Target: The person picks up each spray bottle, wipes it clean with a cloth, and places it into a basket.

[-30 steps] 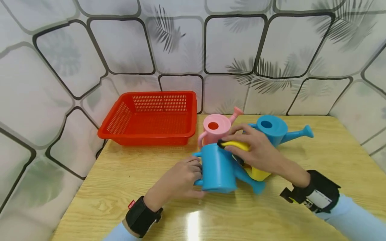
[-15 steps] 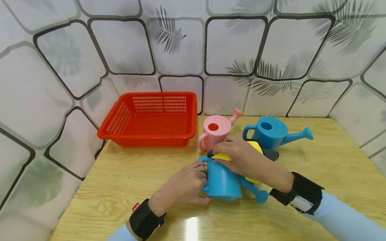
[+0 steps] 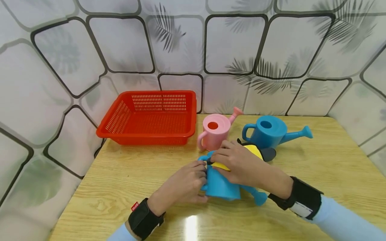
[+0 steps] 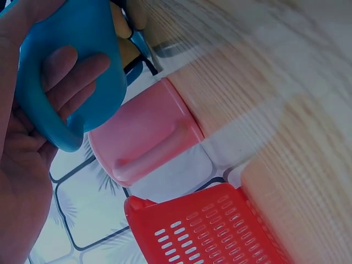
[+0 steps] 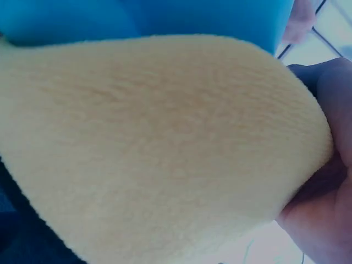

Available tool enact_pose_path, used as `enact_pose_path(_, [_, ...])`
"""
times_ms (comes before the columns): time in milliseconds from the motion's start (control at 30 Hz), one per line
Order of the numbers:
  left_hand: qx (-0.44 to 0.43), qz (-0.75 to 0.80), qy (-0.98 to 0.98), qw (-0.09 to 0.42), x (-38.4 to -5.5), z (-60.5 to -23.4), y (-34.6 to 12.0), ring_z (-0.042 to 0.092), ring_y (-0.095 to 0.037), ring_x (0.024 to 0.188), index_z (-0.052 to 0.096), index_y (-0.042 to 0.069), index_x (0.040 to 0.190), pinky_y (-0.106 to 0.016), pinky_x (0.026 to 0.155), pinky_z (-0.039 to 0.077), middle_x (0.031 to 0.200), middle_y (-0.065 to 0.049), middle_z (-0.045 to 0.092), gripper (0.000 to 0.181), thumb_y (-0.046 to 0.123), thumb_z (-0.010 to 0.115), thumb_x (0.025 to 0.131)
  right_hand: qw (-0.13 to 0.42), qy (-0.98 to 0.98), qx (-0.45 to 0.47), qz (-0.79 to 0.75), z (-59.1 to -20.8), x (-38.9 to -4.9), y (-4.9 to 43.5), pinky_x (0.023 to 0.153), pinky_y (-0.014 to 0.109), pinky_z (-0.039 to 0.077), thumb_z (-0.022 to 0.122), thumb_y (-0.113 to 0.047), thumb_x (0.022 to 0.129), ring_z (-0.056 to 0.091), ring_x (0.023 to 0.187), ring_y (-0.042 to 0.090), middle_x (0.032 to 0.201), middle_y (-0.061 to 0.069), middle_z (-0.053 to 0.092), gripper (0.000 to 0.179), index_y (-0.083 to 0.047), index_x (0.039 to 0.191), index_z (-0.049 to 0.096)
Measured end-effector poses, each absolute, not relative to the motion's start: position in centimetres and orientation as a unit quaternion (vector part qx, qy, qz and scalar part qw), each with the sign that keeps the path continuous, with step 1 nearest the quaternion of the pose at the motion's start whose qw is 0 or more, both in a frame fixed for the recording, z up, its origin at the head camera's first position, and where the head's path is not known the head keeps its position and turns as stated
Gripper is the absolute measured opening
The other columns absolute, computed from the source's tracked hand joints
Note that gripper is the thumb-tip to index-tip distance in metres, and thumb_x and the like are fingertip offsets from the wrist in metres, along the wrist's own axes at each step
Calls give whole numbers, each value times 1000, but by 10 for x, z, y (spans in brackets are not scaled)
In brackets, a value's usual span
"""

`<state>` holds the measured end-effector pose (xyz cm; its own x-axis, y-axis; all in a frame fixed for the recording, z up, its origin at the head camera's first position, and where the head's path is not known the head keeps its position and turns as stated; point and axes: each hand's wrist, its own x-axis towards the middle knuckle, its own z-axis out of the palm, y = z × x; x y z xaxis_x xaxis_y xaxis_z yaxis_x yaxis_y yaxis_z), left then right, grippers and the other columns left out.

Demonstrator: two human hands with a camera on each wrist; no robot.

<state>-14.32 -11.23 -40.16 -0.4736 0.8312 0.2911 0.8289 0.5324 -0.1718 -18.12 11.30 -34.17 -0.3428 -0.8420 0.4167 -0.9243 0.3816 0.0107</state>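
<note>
Low above the tabletop, a blue toy watering can [image 3: 221,185] leans over with its spout pointing right. My left hand [image 3: 188,180] grips it by the handle; in the left wrist view the fingers pass through the handle loop [image 4: 41,113]. My right hand [image 3: 241,164] holds a yellow cloth [image 3: 221,165] with black edging against the can's upper side. Up close in the right wrist view, the fuzzy cloth [image 5: 165,137] fills most of the picture, with the blue can behind it. The right hand and cloth hide part of the can.
Behind my hands stand a pink watering can [image 3: 214,135] and a second blue one [image 3: 268,132]. At the back left, a red perforated plastic basket [image 3: 156,139] rests on the wooden table [image 3: 120,187]. A patterned wall [image 3: 235,47] borders the table's back.
My right hand has moved left and slightly down with the cloth over the held can. The can has shifted slightly down and right with my left hand, which keeps its grip.
</note>
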Motion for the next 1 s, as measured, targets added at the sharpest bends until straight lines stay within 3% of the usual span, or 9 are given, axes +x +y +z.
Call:
enact_pose_path(333, [-482,-15,-859,173,-148,-400,-116,64,-12,92,73,15,76,-33,118,40,72,7,69,33,47,79,79,149,-787,585,127,-345,-159,117,79,29,50,85,-21,82,56,89,13,97,-8,74,27,-15,104,72])
enact_pose_path(633, [-474,-45,-861,182,-152,-401,-122,64,-12,89,76,16,79,-35,119,40,72,9,70,31,46,83,78,140,-761,619,131,-348,-146,117,81,24,49,76,-32,92,58,93,9,104,-12,75,19,-21,106,73])
enact_pose_path(1000, [-476,-42,-855,204,-151,-402,-123,63,-12,87,71,16,73,-34,117,41,66,9,65,31,45,82,76,141,-769,611,125,-349,-144,119,84,27,52,79,-34,89,61,98,10,108,-11,75,25,-21,109,74])
